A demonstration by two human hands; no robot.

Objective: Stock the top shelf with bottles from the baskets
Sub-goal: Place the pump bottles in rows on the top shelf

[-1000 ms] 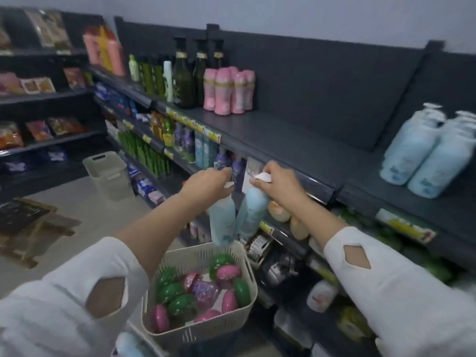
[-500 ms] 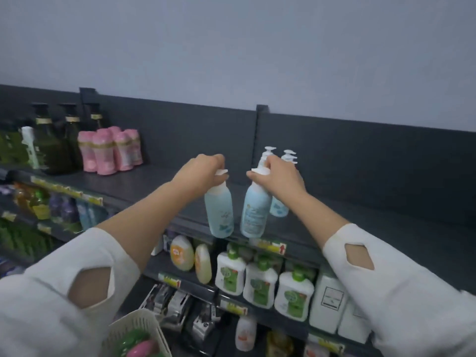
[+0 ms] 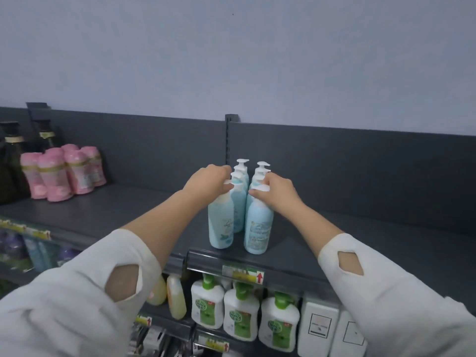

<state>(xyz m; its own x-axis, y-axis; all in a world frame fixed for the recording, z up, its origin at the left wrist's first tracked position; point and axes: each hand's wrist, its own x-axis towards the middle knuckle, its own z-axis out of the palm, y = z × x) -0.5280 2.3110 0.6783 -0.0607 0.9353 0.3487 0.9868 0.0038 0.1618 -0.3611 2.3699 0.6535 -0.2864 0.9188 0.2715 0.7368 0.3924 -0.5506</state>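
Two light blue pump bottles stand upright at the front of the dark top shelf (image 3: 373, 243). My left hand (image 3: 208, 181) grips the pump top of the left bottle (image 3: 221, 225). My right hand (image 3: 277, 189) grips the pump top of the right bottle (image 3: 257, 230). Both bottles rest on the shelf, in front of two short rows of the same blue bottles (image 3: 242, 173) that run back toward the rear panel. No basket is in view.
Pink bottles (image 3: 59, 173) and dark bottles (image 3: 13, 155) stand at the shelf's left end. Bare shelf lies between them and the blue bottles, and to the right. White and green pump bottles (image 3: 240, 315) fill the shelf below.
Both hands carried a blue bottle each up from the basket to the top shelf and set them down in front of the rows. The view rose, and the basket dropped out of sight.
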